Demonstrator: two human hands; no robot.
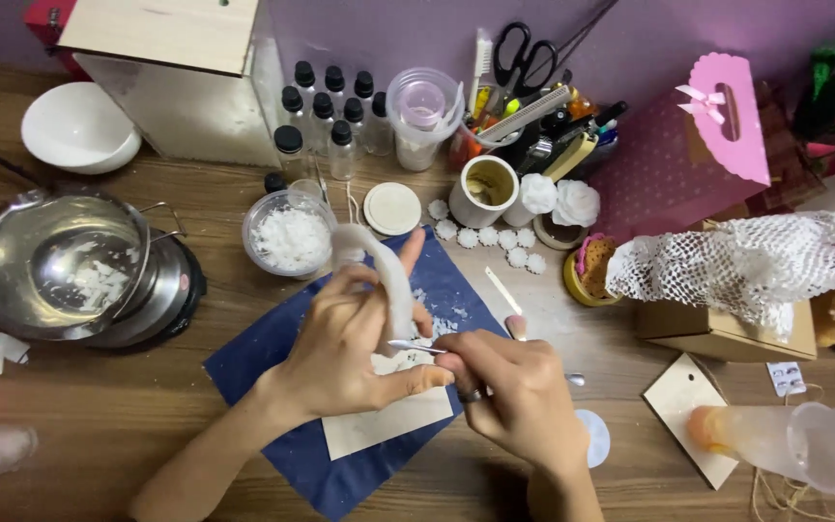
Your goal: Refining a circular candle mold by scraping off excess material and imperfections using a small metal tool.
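My left hand (345,343) holds up a white, curved wax piece (387,275) over a dark blue cloth (273,362). My right hand (519,391) grips a thin metal tool (416,345) whose tip touches the lower part of the wax piece. White wax shavings (442,324) lie on the cloth, and a pale rectangular card (388,423) sits under both hands. A ring is on a finger of the right hand.
A steel pot (60,266) on a burner stands at left, beside a plastic tub of wax flakes (289,235). Small dark-capped bottles (326,116), a wooden box (176,68), a white bowl (79,126), a tool cup with scissors (524,58), small white wax flowers (495,239), a cardboard box (727,329) and a funnel (804,440) surround the cloth.
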